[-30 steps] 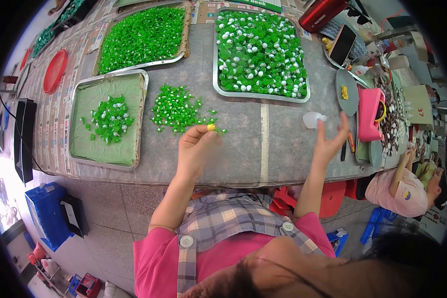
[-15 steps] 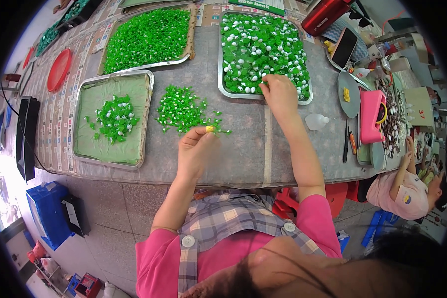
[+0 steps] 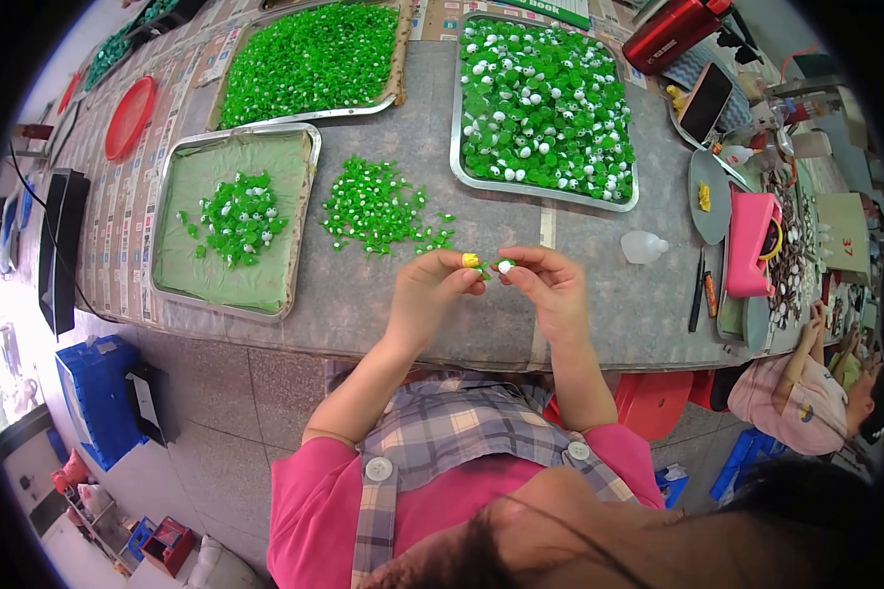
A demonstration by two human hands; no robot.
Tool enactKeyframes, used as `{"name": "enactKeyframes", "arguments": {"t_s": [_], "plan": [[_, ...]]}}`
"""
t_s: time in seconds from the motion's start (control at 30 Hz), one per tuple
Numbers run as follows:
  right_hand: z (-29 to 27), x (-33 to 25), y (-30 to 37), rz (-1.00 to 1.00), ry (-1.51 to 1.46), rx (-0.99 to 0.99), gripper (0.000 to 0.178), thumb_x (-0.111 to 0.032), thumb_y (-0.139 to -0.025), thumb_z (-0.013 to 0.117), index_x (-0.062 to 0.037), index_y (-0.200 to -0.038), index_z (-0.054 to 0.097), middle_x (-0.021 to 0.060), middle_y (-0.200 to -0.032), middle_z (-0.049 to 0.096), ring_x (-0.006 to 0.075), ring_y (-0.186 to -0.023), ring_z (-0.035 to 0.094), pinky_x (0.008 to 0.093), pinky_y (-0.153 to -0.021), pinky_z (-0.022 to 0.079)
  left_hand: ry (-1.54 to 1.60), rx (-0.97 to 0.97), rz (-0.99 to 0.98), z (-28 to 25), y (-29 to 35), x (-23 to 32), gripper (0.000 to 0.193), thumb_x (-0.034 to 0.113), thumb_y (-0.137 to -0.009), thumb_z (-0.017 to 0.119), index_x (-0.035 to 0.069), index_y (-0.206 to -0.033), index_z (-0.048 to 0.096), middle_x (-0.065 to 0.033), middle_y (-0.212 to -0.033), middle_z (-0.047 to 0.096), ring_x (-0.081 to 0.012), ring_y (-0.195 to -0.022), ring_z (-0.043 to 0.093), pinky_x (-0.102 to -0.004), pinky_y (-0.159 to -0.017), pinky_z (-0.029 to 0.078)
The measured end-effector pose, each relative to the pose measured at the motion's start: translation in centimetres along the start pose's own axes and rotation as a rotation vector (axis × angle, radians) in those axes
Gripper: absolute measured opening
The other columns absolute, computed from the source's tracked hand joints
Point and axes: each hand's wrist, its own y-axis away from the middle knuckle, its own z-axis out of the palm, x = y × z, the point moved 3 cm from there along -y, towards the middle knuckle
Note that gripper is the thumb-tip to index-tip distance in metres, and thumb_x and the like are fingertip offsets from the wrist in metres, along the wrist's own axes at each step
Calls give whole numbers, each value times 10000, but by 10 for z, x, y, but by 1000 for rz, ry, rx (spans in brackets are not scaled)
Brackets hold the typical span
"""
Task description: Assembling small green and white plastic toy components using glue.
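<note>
Over the near middle of the table, my left hand (image 3: 422, 299) and right hand (image 3: 555, 294) meet almost tip to tip. Between the left thumb and forefinger is pinched a small green plastic piece (image 3: 483, 271); a bit of yellow (image 3: 470, 260) covers that fingertip. In my right fingers is a small green piece with a white round part (image 3: 505, 266). Whether the two pieces touch is too small to tell. Just beyond lies a loose pile of small green-and-white pieces (image 3: 373, 204). A metal tray of larger green-and-white pieces (image 3: 545, 108) stands beyond the right hand.
On the left, a green-lined tray (image 3: 177, 265) bears a small heap of pieces. Behind it is another full green tray (image 3: 309, 59). At right are a translucent squeeze bottle (image 3: 642, 247), grey plate (image 3: 702, 216), pink case (image 3: 751, 245) and phone (image 3: 705, 102). A co-worker (image 3: 791, 393) sits at far right.
My right hand has come back from the large tray with a green-and-white piece. The left hand has moved right to meet it, and the view has shifted slightly.
</note>
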Motion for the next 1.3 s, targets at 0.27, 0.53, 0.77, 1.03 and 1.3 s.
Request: {"name": "enactKeyframes", "arguments": {"t_s": [0.27,0.53,0.77,1.03,1.3], "plan": [[7,-4,2,-162,216,6,186,-4,-700,565,-8,-884,586,57,-779,563,108,-728,516,204,-642,392,-91,6,74,-3,1,-2,92,22,-738,543,-18,-820,535,-65,-744,578,-113,-656,556,-218,-603,453],[10,0,2,-211,266,16,190,-15,-698,575,-19,-887,592,57,-785,560,109,-725,510,201,-621,388,-231,56,176,0,4,0,82,34,-727,559,-17,-790,553,-55,-737,582,-96,-645,549,-199,-586,436],[12,0,5,-214,310,52,199,-10,-701,571,-18,-898,589,57,-801,556,109,-726,505,198,-622,387,-456,130,366,-2,5,-3,91,54,-696,591,-3,-760,563,-62,-712,570,-121,-640,533,-216,-563,417],[9,2,5,-116,148,14,197,15,-704,565,-3,-899,583,62,-825,553,112,-764,514,199,-657,398,-405,111,313,1,6,-2,69,38,-689,587,3,-747,573,-70,-714,571,-125,-632,537,-212,-561,418],[7,9,12,-162,195,81,180,-1,-708,569,-2,-887,589,66,-838,561,106,-753,514,190,-645,399,-460,99,282,2,6,-2,70,45,-682,587,10,-742,584,-70,-712,574,-135,-624,538,-227,-542,414]]}}
